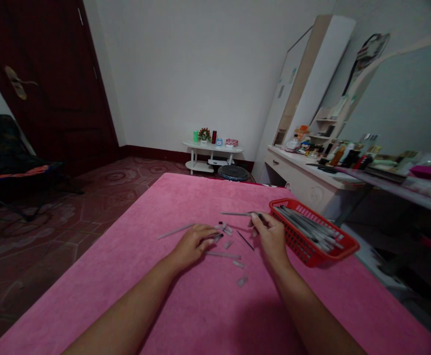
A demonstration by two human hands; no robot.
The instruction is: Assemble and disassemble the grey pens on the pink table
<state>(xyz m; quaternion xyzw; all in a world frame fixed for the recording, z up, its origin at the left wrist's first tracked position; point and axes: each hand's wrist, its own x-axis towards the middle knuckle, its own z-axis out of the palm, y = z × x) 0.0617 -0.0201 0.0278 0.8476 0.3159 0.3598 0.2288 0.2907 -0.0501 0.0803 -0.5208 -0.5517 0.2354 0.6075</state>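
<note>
My right hand (270,235) is closed in a pinch around a slim grey pen (234,213), whose thin end points left above the cloth. Opposite it, my left hand (196,241) rests low over the cloth with fingers curled, a small clear pen cap with a dark end (218,237) at its fingertips. Between the hands lie several loose clear caps (228,244) and a thin dark refill (245,240). One clear pen barrel (224,255) lies just below my left fingers, and another barrel (174,230) extends to the left behind that hand.
A red plastic basket (300,246) filled with grey pens (307,227) stands right of my right hand. Everything lies on a pink cloth-covered table (200,305). A white dresser (311,182) with bottles is at the right, and a small white stand (200,146) is by the wall.
</note>
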